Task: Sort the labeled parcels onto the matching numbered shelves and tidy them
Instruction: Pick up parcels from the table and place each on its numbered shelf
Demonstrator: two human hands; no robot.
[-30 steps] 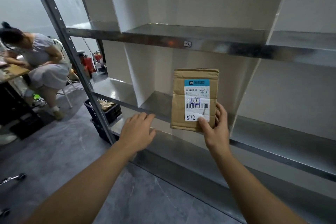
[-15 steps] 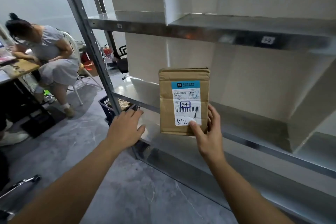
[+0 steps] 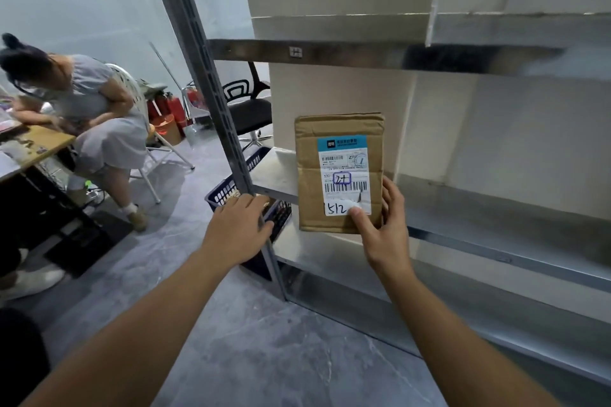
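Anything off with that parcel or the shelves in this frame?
Minor: on the parcel held by the right hand, the label looks torn or peeled just above the handwritten 512, and the cardboard is creased across its top. The shelves show nothing odd.

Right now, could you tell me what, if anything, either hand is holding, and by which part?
The right hand grips the cardboard parcel by its lower right corner; the left hand holds nothing.
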